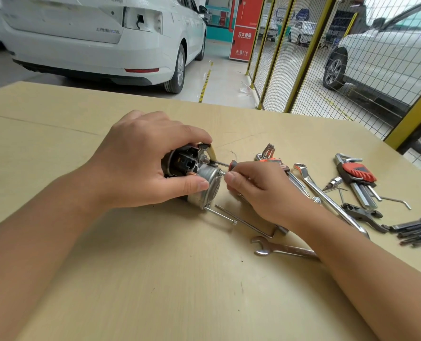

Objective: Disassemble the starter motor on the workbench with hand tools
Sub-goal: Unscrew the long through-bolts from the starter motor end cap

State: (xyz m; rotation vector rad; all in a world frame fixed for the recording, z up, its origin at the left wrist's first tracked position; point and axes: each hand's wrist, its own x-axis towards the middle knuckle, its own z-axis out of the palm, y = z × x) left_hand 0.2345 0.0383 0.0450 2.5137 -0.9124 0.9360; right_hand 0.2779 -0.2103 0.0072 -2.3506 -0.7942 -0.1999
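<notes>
Head view: left hand (140, 163) gripping starter motor (194, 175), right hand (258, 190) fingers pinching screwdriver (225, 165); keep tip seated, shaft square, body steady.

Person, head-camera view: two bare forearms and hands were visible, entering from the lower corners. Left hand (140, 158): no glove, ring or watch seen; nails were short and plain. Right hand (261, 190): likewise ungloved, wrist unadorned. No sleeve reached into view on either arm; both were uncovered up to the picture's edge.
</notes>
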